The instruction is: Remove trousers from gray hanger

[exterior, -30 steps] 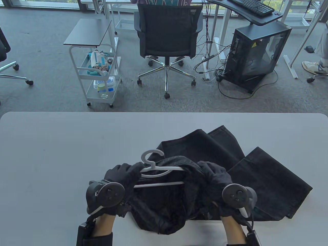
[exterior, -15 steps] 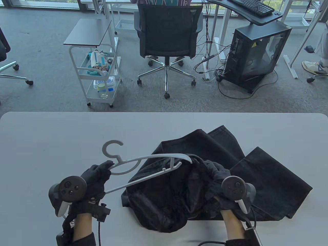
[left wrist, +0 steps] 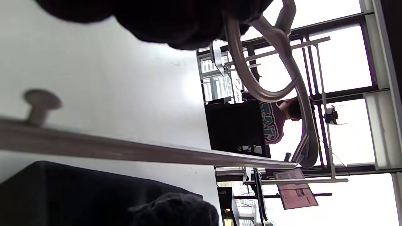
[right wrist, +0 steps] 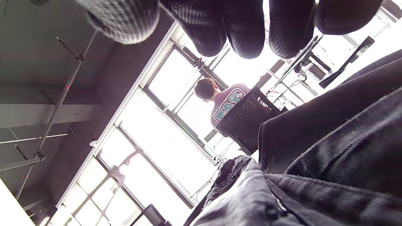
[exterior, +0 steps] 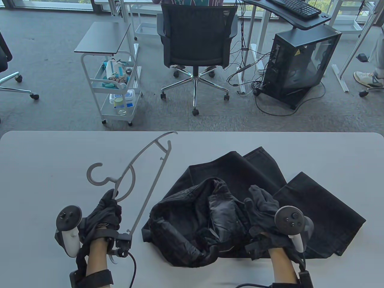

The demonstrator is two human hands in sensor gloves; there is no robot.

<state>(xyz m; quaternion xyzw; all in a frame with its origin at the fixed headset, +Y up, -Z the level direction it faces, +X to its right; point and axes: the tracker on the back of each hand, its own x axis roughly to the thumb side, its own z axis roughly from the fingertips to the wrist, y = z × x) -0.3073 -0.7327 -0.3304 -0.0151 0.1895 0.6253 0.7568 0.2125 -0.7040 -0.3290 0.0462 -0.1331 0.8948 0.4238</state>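
The gray hanger is free of the trousers and stands tilted over the table's left half. My left hand grips it by the neck under the hook. It also shows in the left wrist view, with its bar crossing the frame. The black trousers lie crumpled and folded on the table at right of centre. They also show in the right wrist view. My right hand lies on the trousers with its fingers spread and holds nothing.
The light gray table ends at a far edge just past the hanger's tip. Beyond it stand a white cart, an office chair and a black computer case.
My left hand pulled the hanger left and out of the trousers, then swung it upright. My right hand let go of the waistband, and the trousers dropped flat on the table.
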